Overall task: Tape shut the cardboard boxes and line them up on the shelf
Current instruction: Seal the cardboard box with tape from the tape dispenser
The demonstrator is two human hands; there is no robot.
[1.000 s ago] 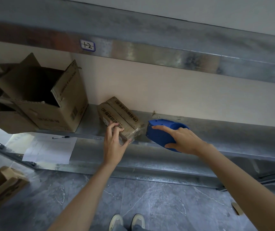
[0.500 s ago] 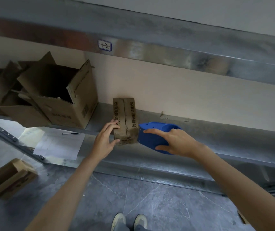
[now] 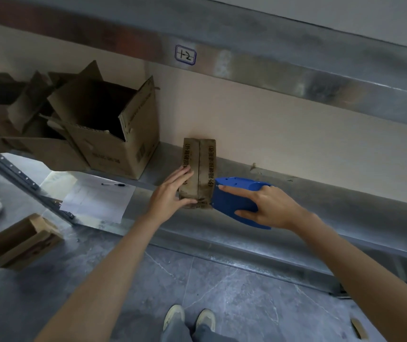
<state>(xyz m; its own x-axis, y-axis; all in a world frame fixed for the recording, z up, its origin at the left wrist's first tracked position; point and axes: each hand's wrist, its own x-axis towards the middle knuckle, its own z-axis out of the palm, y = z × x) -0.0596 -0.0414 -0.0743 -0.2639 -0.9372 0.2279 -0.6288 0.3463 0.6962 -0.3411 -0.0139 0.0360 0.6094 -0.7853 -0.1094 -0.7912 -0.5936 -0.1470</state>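
Roughly early | small brown cardboard box [image 3: 198, 172] closed on grey metal shelf [image 3: 320, 193], our left hand [image 3: 172, 191] flat against it | right hand [image 3: 266, 206] grips blue plastic tape dispenser [image 3: 234, 201] | bigger brown cartons [image 3: 113, 134] open, untaped

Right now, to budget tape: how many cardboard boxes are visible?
4: closed box on shelf, open box beside it, tilted box further left, floor box; more may hide at left.

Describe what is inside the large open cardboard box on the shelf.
The open box shows only a dark interior between its raised flaps, and no contents are visible. Its floor is hidden by the front wall and deep shadow.
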